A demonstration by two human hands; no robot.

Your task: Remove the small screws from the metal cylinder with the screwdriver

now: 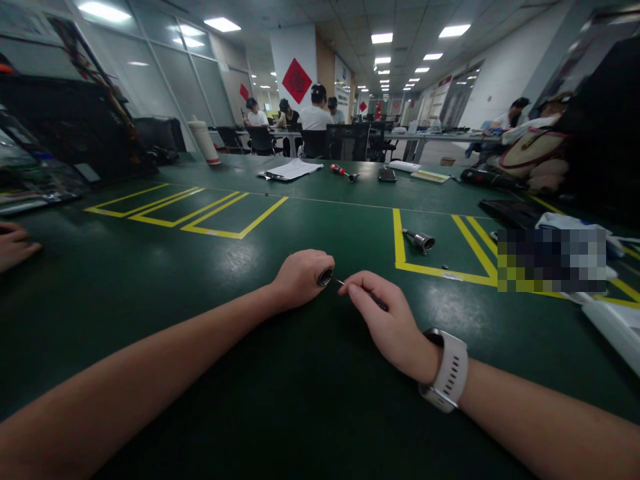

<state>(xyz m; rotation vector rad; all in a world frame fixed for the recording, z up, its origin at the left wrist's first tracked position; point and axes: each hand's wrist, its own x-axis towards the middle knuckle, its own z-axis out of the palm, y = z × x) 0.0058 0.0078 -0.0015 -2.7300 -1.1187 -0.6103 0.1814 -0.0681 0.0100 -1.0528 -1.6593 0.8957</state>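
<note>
My left hand [299, 281] is closed around a metal part with a round, dark open end [325, 276]; most of that part is hidden by the fingers. In my right hand [387, 323] is a screwdriver [377, 302] with a thin shaft and dark handle, pinched by thumb and fingers. Its shaft points left and reaches the part's open end; how far in the tip goes, I cannot tell. To the right, a funnel-shaped metal piece [423, 241] lies inside a yellow taped box, with a small dark piece [445, 267] near the tape.
Further back on the green table [240, 360] lie a clipboard with papers [295, 169], a red-handled tool [338, 170] and a phone [387, 175]. A bottle [204, 141] stands at back left. Another person's hand [17, 245] rests at the left edge. Bags and cloth crowd the right.
</note>
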